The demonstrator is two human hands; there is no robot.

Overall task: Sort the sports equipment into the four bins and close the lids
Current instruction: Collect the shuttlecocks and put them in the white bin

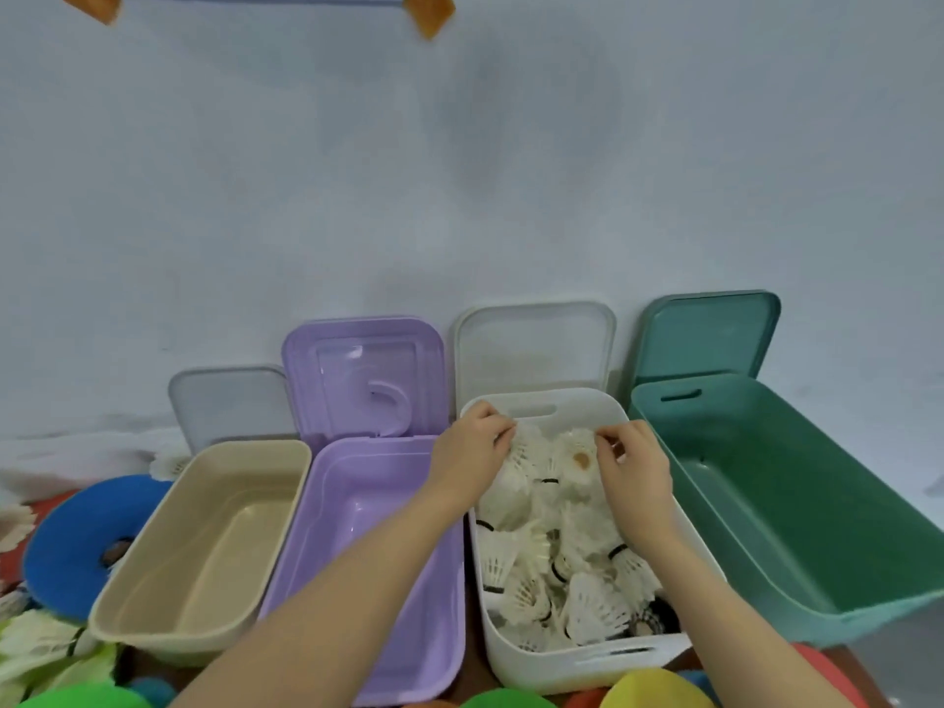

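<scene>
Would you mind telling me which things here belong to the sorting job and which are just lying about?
Job:
white bin of shuttlecocks
beige bin
purple bin
green bin
four lids, e.g. purple lid
blue disc
left hand, right hand

Lying about:
orange tape on wall

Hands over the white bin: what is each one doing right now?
Left hand: fingers pinch a shuttlecock in the white bin.
Right hand: fingers pinch another shuttlecock there.

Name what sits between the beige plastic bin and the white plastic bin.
In the head view, the open purple plastic bin sits between the beige bin and white bin.
</scene>
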